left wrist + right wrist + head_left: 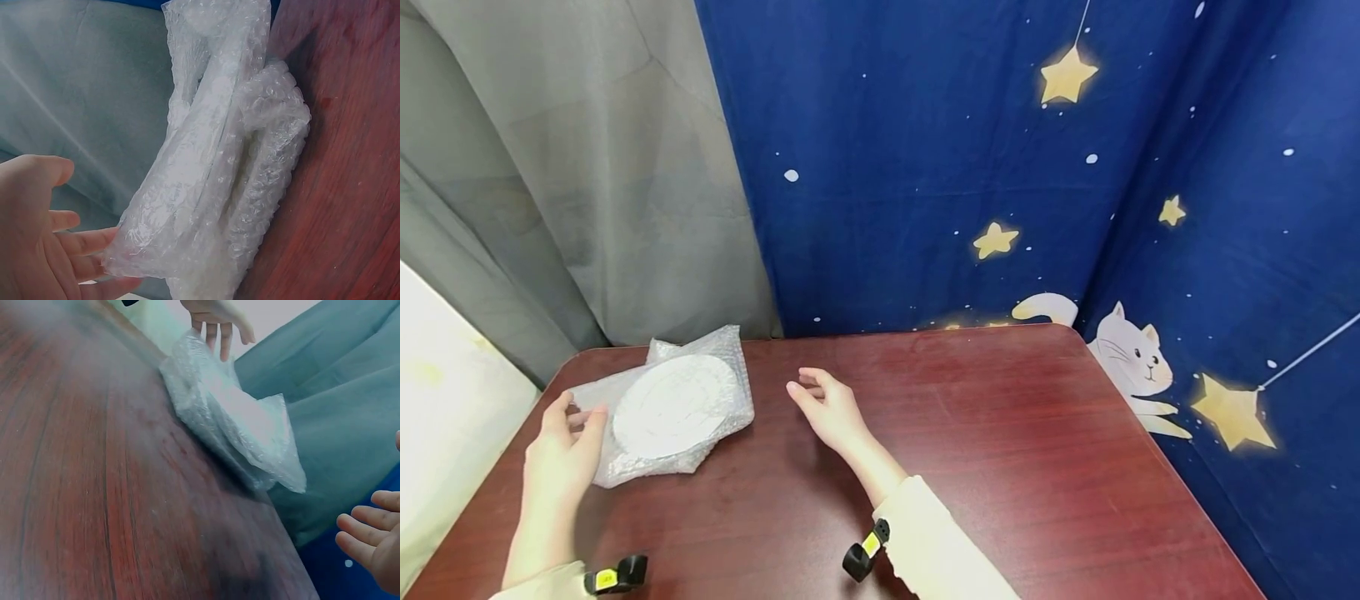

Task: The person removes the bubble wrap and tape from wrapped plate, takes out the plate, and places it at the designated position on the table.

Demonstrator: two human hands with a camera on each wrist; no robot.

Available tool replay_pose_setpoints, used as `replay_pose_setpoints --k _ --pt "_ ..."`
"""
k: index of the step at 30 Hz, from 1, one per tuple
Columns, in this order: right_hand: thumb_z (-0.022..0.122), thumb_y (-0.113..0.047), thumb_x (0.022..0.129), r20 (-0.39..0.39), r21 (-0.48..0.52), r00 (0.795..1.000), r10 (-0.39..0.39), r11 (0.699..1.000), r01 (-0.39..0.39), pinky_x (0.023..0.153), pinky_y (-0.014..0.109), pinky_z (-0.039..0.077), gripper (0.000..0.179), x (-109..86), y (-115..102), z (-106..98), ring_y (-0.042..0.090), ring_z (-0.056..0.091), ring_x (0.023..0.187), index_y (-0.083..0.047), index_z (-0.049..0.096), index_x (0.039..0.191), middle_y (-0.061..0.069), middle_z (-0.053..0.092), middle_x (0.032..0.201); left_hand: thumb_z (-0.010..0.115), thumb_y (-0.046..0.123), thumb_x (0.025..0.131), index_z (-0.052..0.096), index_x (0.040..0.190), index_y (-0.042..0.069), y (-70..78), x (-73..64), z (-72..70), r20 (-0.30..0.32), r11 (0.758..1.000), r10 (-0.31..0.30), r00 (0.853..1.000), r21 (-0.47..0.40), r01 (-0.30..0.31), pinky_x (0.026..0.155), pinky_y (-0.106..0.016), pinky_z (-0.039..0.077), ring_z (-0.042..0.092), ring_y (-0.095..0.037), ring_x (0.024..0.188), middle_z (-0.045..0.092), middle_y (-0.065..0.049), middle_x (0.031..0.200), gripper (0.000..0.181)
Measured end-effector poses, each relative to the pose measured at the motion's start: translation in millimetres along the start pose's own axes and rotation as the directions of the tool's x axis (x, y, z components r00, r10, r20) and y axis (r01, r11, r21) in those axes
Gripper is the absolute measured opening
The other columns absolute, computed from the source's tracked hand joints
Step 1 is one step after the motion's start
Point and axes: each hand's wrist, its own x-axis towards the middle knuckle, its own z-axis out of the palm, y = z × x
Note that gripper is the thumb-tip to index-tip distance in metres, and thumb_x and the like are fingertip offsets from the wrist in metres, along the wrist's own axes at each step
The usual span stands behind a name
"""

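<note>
Between left hand (560,458) and right hand (835,412), fingers parted and gripping nothing, lies a bubble-wrapped white disc (673,407), its wrapping at the left fingers.

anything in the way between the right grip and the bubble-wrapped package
Nothing visible stands between the right grip and the bubble-wrapped package; only a gap above the tabletop separates them. The left grip is at the package's opposite side, so it doesn't block.
</note>
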Motion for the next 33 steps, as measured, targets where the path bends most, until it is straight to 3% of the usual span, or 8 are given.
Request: replay_pose_setpoints --k 9,17,25,33 --pt "0.06 -0.036 0.093 0.029 0.027 0.995 0.091 0.995 -0.091 0.083 0.028 0.049 0.042 10.9 3.9 24.2 0.013 0.064 0.095 -0.006 0.063 0.122 0.003 0.069 0.107 0.035 0.044 0.099 0.012 0.152 0.001 -2.3 1.7 -0.1 0.014 0.99 -0.141 0.99 0.007 0.141 0.099 -0.06 0.029 0.037 -0.051 0.125 0.042 -0.032 0.138 0.072" --pt "0.062 -0.039 0.091 0.046 0.014 0.987 0.155 0.988 -0.156 0.084 0.028 0.048 0.045 15.6 5.6 40.0 0.011 0.063 0.096 -0.006 0.063 0.123 0.002 0.07 0.105 0.035 0.046 0.099 0.005 0.152 -0.001 -7.5 3.0 3.2 0.042 0.982 -0.181 0.983 -0.042 0.182 0.103 -0.059 0.025 0.029 -0.05 0.131 0.038 -0.034 0.139 0.077" --pt "0.064 -0.038 0.091 0.094 0.021 0.972 0.213 0.976 -0.216 0.079 0.027 0.049 0.051 23.0 5.2 52.2 0.009 0.066 0.082 -0.004 0.059 0.128 0.004 0.07 0.101 0.035 0.048 0.098 0.0 0.152 0.0 -12.3 7.7 2.2 0.094 0.97 -0.227 0.969 -0.067 0.234 0.103 -0.059 0.025 0.029 -0.051 0.131 0.035 -0.036 0.139 0.08" --pt "0.065 -0.032 0.091 0.16 0.158 0.944 0.289 0.936 -0.313 0.07 0.029 0.052 0.057 24.5 7.2 64.3 0.021 0.068 0.089 0.0 0.05 0.136 0.009 0.068 0.111 0.038 0.047 0.097 -0.009 0.152 0.005 -16.6 12.2 7.8 0.151 0.938 -0.272 0.95 -0.18 0.297 0.107 -0.056 0.02 0.027 -0.051 0.132 0.028 -0.037 0.143 0.084"
